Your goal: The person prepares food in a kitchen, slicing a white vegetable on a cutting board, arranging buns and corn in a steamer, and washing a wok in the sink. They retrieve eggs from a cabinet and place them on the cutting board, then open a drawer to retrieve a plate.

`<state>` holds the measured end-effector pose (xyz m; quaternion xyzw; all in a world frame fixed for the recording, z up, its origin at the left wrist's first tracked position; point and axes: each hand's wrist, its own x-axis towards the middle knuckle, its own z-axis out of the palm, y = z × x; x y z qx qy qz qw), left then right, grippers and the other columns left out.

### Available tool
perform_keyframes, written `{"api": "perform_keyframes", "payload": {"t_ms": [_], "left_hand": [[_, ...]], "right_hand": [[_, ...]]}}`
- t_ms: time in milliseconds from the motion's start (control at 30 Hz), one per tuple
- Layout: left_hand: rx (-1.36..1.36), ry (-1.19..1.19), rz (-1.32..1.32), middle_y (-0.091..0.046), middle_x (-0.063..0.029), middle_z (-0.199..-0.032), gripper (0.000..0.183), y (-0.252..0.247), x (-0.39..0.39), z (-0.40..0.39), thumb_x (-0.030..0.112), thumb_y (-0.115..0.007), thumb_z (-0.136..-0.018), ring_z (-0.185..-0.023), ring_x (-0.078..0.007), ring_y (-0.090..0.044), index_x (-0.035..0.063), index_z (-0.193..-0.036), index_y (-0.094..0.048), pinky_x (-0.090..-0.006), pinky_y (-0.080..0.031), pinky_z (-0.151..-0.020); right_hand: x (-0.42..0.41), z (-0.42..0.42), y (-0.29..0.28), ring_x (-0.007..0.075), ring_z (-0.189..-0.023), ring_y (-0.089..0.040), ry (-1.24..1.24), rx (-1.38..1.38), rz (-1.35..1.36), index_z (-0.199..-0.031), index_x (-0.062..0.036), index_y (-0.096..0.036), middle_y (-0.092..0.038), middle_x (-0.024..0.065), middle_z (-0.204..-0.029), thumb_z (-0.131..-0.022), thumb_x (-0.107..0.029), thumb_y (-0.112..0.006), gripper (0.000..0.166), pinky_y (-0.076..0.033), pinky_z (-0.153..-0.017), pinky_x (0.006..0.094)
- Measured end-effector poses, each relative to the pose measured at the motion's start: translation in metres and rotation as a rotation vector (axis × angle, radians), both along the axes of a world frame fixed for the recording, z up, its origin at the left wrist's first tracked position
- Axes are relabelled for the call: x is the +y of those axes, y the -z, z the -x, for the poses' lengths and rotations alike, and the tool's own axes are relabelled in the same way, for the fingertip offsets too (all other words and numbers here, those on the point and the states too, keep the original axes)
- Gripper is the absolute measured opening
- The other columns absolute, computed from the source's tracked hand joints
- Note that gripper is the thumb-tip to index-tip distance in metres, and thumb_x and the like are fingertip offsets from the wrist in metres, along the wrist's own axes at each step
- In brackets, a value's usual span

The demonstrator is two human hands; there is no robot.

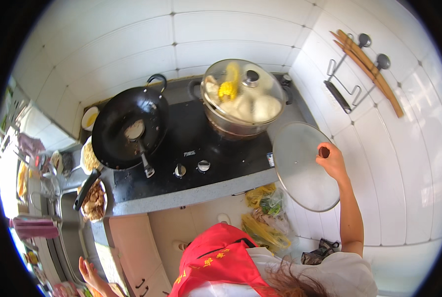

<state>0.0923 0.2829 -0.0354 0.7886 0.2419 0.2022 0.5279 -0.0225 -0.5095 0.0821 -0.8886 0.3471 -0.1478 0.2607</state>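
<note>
My right hand [332, 163] grips the dark knob of a round glass lid [298, 167]. The lid hangs tilted beyond the hob's right edge, close to the tiled side wall. Low at the left, my left hand [89, 273] holds nothing and is beside the sink, fingers loosely apart. A steel steamer pot [239, 128] stands on the right of the black hob [185, 139], covered by another glass lid [252, 100]. Through that fogged lid show yellow corn [227, 90] and pale rounded food. On the left sits a black wok [111, 122] with a spatula [143, 157] in it.
By the wok's handle is a plate of browned meat pieces [94, 202]; a bowl of pale food [89, 157] stands farther back. A sink [70, 219] lies left. Bags of produce [267, 222] rest on the floor. A wall rack [339, 91] holds wooden utensils.
</note>
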Motion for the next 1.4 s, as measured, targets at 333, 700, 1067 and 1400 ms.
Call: {"api": "perform_keyframes", "payload": {"t_ms": [333,700,1067,1400], "left_hand": [[-0.082,-0.111,0.066,-0.056,0.0034,-0.08,0.03,-0.059,-0.058,0.041,0.007,-0.064,-0.083,-0.071,-0.0035,-0.05,0.003,-0.112,-0.06,-0.0188,-0.041,-0.066],[0.088,-0.211,-0.057,-0.058,-0.0005,-0.093,0.032,-0.072,-0.049,0.086,0.02,-0.059,-0.087,-0.081,-0.0068,-0.057,0.0089,-0.117,-0.058,-0.0214,-0.043,-0.067],[0.087,0.447,-0.516,-0.056,-0.0092,-0.111,0.036,-0.083,-0.046,-0.093,0.023,-0.064,-0.081,-0.1,-0.022,-0.054,0.0032,-0.111,-0.059,-0.0329,-0.041,-0.084],[0.472,1.126,-0.566,-0.063,-0.0099,-0.071,0.029,-0.035,-0.075,-0.263,0.027,-0.069,-0.071,-0.062,-0.021,-0.063,0.0022,-0.084,-0.06,-0.0334,-0.049,-0.054]], "right_hand": [[-0.124,-0.049,0.185,0.0269,-0.066,-0.053,-0.135,0.053,0.211,-0.078,-0.0024,-0.055,-0.053,0.0127,-0.071,-0.061,-0.009,-0.064,0.02,-0.042,-0.061,0.0358],[-0.179,-0.113,0.24,0.0367,-0.088,-0.055,-0.056,0.054,0.254,-0.105,-0.0054,-0.056,-0.051,0.0169,-0.1,-0.072,-0.016,-0.065,0.036,-0.045,-0.077,0.0428],[0.138,-0.104,0.03,0.0083,-0.056,-0.052,-0.476,0.07,-0.729,-0.099,0.001,-0.062,-0.059,0.0035,-0.068,-0.091,-0.016,-0.052,0.021,-0.043,-0.051,0.0206],[0.269,-0.383,0.004,0.0165,-0.091,-0.057,-0.55,-0.076,-0.447,-0.12,0.0014,-0.05,-0.06,0.0105,-0.105,-0.09,-0.019,-0.05,0.036,-0.046,-0.076,0.0296]]}}
